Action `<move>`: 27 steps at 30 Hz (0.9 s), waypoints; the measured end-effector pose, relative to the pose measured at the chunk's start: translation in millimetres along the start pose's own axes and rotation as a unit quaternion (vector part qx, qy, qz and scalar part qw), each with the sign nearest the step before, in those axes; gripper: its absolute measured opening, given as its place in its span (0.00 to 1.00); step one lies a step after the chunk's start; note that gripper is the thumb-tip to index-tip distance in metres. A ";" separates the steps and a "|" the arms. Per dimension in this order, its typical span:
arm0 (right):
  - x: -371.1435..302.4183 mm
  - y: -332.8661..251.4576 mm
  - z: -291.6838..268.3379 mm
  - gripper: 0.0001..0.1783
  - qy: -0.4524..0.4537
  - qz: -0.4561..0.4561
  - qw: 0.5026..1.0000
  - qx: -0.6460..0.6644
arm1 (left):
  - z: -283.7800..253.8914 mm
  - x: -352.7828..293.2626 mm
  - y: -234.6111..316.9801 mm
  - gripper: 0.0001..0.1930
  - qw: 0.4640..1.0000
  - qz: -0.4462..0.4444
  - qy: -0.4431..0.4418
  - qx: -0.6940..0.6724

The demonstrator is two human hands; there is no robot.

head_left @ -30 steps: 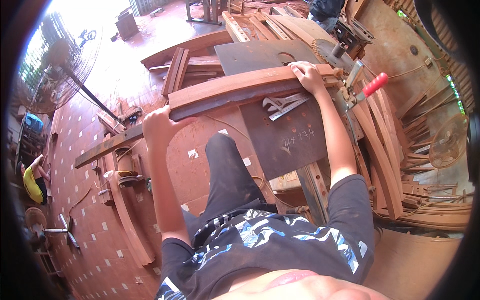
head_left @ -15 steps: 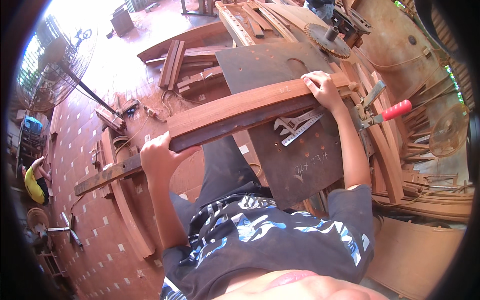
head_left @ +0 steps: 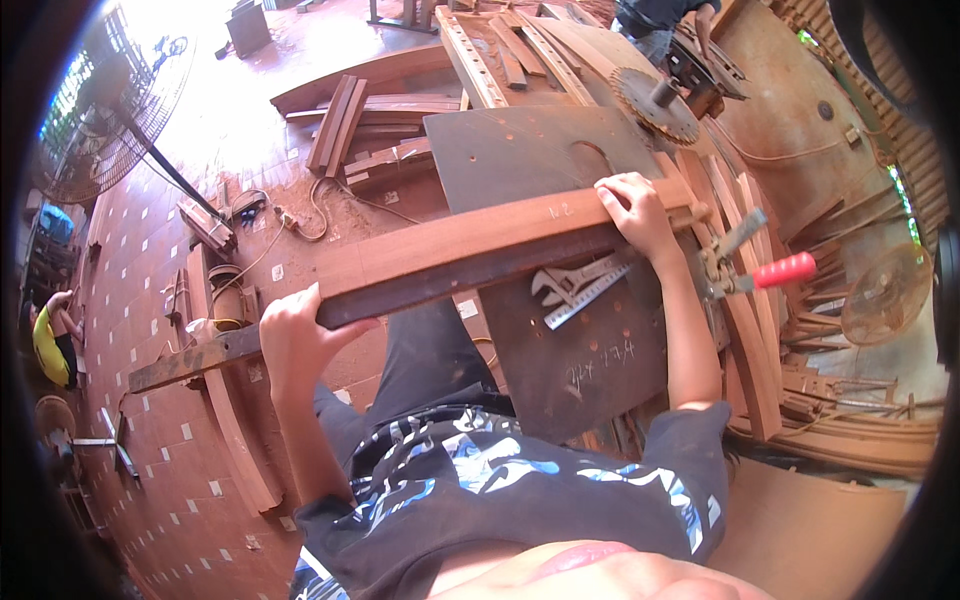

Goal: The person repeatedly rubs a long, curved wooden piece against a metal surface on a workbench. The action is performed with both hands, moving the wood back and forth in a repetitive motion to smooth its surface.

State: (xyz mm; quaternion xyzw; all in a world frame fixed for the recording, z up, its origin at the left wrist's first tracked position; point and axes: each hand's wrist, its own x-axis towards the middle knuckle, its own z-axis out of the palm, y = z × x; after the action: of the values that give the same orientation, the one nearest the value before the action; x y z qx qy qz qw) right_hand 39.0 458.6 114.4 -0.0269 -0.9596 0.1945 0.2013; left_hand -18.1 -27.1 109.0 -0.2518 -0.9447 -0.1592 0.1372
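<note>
A long reddish-brown wooden board lies on a darker wooden bar, which runs out past the board's left end. My left hand grips this left end, its thumb side against the end face. My right hand is closed over the board towards its right end, fingers across the top. A toggle clamp with a red handle stands just right of that hand. Below the board, an adjustable wrench and a steel ruler rest on the dark metal table.
A toothed circular blade stands beyond the table, near another person. Timber pieces are stacked on the far left floor. More curved timber leans at right. A pedestal fan and a person in yellow are at left.
My view has shifted slightly, so the table and board appear lower and further left. Both hands keep their hold on the board. More of the far person shows beyond the blade.
</note>
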 end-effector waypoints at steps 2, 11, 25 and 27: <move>-1.9 -2.6 -1.3 0.13 -0.003 0.003 1.000 -0.005 | 2.5 -2.1 -2.2 0.38 1.000 -0.005 -0.005 -0.005; -0.4 -9.0 -1.0 0.10 0.002 0.000 1.000 0.005 | 9.5 -3.2 -10.9 0.40 1.000 -0.004 -0.002 -0.005; 0.0 -3.1 5.2 0.14 0.033 -0.004 0.999 0.024 | 14.1 -4.1 -12.4 0.48 0.999 -0.012 0.019 0.032; 1.1 -0.9 5.4 0.14 0.038 -0.015 0.999 0.020 | 25.9 -4.2 -22.5 0.43 0.994 0.032 0.095 0.043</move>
State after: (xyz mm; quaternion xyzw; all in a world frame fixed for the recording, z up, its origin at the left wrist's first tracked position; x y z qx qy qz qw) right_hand 35.9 456.0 110.6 -0.0160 -0.9476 0.2090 0.2410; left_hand -30.9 -37.9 78.7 -0.2596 -0.9247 -0.1370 0.2425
